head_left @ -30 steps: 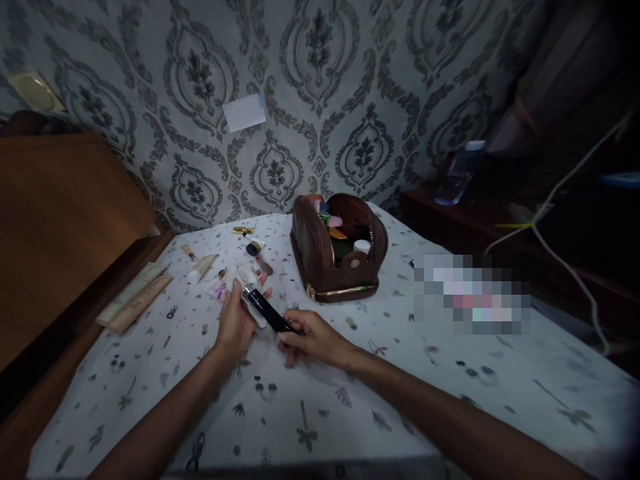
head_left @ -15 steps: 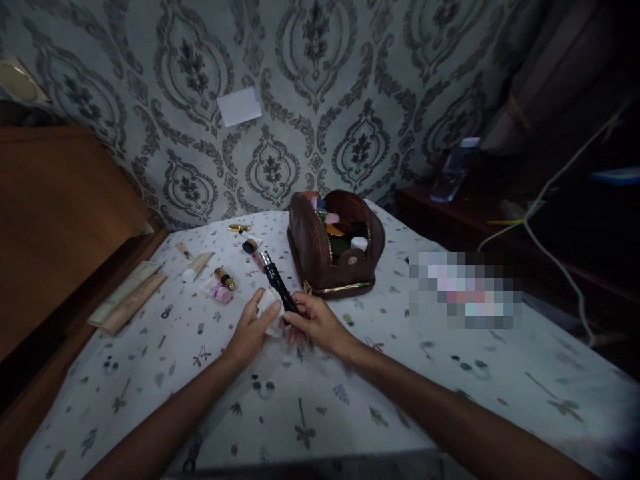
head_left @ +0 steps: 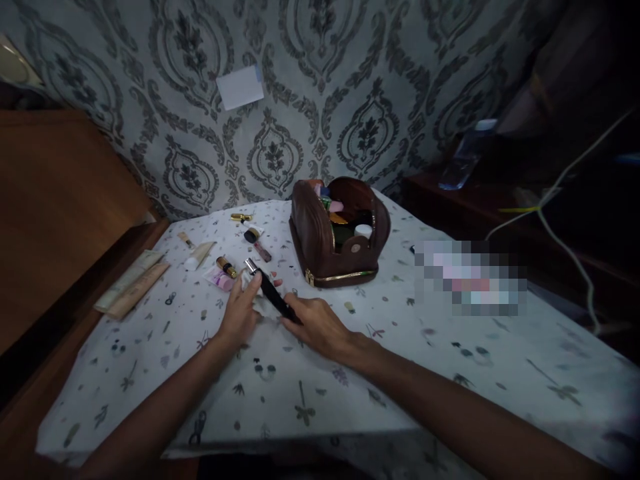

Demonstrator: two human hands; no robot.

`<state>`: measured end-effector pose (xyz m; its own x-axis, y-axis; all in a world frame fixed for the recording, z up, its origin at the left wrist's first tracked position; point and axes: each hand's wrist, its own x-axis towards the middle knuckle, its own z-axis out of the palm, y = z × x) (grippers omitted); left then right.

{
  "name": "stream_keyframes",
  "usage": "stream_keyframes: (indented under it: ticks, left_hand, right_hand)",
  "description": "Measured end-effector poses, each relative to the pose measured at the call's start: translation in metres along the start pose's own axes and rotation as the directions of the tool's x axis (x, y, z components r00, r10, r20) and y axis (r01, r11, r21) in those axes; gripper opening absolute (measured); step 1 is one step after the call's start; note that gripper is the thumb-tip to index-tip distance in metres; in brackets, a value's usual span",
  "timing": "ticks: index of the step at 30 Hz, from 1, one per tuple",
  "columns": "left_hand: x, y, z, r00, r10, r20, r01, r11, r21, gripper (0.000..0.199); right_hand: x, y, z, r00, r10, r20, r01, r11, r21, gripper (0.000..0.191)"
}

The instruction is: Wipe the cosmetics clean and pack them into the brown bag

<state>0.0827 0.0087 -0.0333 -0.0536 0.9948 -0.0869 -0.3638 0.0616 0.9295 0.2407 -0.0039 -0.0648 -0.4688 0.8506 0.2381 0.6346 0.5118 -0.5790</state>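
Observation:
My right hand (head_left: 315, 323) grips the lower end of a black tube with a silver tip (head_left: 273, 293). Near the tube's upper end, my left hand (head_left: 241, 310) presses a white wipe (head_left: 265, 303) against it, the wipe partly hidden behind the tube and fingers. Beyond my hands stands an open brown cosmetics bag (head_left: 320, 247) holding several items, among them a white-lidded jar (head_left: 363, 231). Just past my left hand lie a pink-capped tube (head_left: 220, 280) and a black and gold bottle (head_left: 227, 267). A small pinkish tube (head_left: 262, 251) rests left of the bag.
Two long flat packets (head_left: 133, 287) lie at the table's left, with a cream tube (head_left: 200, 255) beyond them. A gold tube (head_left: 241, 217) and a black-capped tube (head_left: 253, 235) are farther back. A clear bottle (head_left: 467, 157) stands at the right, near a white cable (head_left: 565, 253).
My left hand has moved toward the silver-tipped end, and the black tube now tilts more to the left. The view has shifted slightly, so the bag appears higher.

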Motion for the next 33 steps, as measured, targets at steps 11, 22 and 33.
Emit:
stream_keyframes:
  ticks: [11, 22, 33]
  left_hand:
    - [0.005, 0.016, -0.022, 0.905, -0.246, 0.346, 0.163, 0.954, 0.253, 0.032]
    - [0.005, 0.016, -0.031, 0.652, -0.505, 0.566, 0.259, 0.849, 0.460, 0.045]
    - [0.016, 0.046, -0.039, 0.691, -0.358, 0.628, -0.227, 0.717, 0.659, 0.032]
  right_hand:
    - [0.007, 0.001, -0.016, 0.993, 0.081, -0.088, -0.003, 0.755, 0.656, 0.050]
    - [0.011, 0.001, -0.026, 0.994, 0.060, -0.089, 0.030, 0.640, 0.768, 0.041]
    - [0.009, -0.001, -0.041, 0.906, 0.260, -0.333, 0.046, 0.723, 0.690, 0.047]
